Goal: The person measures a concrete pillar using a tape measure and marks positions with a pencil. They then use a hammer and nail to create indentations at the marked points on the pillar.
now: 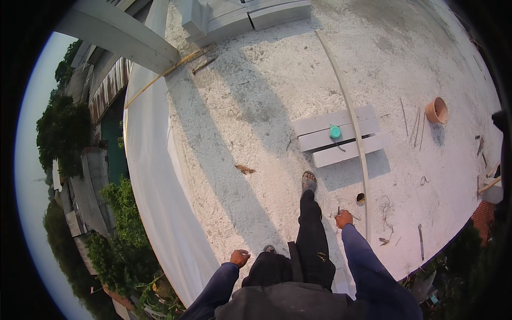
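Note:
My right hand (344, 219) is closed around a thin dark stick-like tool (338, 211), too small to name more closely. It hangs beside a long pale strip (346, 96) that runs over the stacked grey blocks. Low at the left, my left hand (240, 258) hangs with its fingers curled in, and nothing shows in it. In front of my sandalled foot (309, 182) lie several long grey blocks (341, 154). On top of them sits a round turquoise tape measure (335, 132) with a dark strap trailing off it.
A drop lies beyond the white sheet (154, 170) along the left edge. Behind stand a grey post (128, 37) and more grey blocks (280, 15). An orange bucket (437, 111), thin rods (421, 128) and a round hole (360, 198) are to the right.

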`<state>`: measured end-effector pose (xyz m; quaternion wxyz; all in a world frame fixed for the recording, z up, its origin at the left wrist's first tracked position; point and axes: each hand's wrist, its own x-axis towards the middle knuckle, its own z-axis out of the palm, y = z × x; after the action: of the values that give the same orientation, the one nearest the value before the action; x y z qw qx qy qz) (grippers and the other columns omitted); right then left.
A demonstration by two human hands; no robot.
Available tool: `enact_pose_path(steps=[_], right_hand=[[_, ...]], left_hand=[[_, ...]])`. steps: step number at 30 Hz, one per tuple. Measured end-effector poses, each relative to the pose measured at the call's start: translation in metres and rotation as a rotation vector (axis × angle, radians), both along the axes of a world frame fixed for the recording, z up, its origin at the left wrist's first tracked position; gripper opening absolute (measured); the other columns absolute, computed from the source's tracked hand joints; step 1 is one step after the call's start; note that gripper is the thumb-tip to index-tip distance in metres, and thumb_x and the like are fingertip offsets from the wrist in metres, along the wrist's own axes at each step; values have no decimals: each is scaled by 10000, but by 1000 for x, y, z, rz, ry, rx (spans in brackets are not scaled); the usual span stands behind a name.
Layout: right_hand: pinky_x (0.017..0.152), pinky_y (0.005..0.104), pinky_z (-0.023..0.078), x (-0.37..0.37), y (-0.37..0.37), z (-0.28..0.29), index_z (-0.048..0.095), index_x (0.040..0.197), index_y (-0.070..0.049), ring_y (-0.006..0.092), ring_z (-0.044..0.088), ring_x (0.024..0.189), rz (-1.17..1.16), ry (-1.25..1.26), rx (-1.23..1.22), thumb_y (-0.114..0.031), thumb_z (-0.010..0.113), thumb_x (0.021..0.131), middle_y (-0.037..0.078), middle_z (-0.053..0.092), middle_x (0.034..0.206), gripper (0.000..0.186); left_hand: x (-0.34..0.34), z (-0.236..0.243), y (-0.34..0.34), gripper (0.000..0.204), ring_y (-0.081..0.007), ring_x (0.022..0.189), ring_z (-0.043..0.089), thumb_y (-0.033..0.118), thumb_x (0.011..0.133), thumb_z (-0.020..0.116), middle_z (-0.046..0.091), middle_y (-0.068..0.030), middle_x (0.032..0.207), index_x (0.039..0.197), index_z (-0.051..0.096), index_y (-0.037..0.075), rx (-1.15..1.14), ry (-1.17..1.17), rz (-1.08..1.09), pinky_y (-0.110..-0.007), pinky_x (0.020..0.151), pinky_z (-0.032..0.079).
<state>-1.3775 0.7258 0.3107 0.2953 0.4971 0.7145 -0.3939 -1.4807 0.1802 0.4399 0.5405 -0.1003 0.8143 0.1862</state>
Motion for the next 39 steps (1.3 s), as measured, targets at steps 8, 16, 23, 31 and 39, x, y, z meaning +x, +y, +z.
enact_pose_path(steps=[8,16,23,31,39], right_hand=[[925,514,550,-244,162,-111,716,1149,-63,448,683,1053,34,203,191,-221,768,814,239,735,1056,374],[875,502,561,-331,224,-233,454,1452,-82,438,673,1014,-15,298,527,-290,755,860,257,640,1119,696],[903,487,564,-384,198,-272,391,1459,24,392,569,1219,-79,198,615,-409,898,739,199,483,1291,981],[863,479,581,-393,164,-239,511,1247,87,401,565,1094,-85,163,534,-80,721,735,215,494,1177,578],[980,476,497,-314,36,22,468,1399,81,421,543,1159,-371,409,123,-353,863,657,228,481,1214,946]], left_hand=[[-179,30,254,378,-196,963,716,213,996,686,718,-130,1164,1289,639,-21,370,40,474,-332,800,563],[-207,-34,258,322,-200,901,723,173,993,705,727,-117,1106,1240,651,-27,243,-7,586,-300,768,567],[-205,-98,30,971,-422,1313,557,635,962,593,449,-257,1548,1627,193,50,-172,-285,480,-578,1043,479],[-370,-106,119,349,-255,854,738,184,950,707,721,-127,1009,1234,649,-11,12,28,277,-362,720,590],[-399,-14,369,482,-248,935,729,329,967,728,712,-122,1115,1308,628,4,370,-145,-62,-358,782,585]])
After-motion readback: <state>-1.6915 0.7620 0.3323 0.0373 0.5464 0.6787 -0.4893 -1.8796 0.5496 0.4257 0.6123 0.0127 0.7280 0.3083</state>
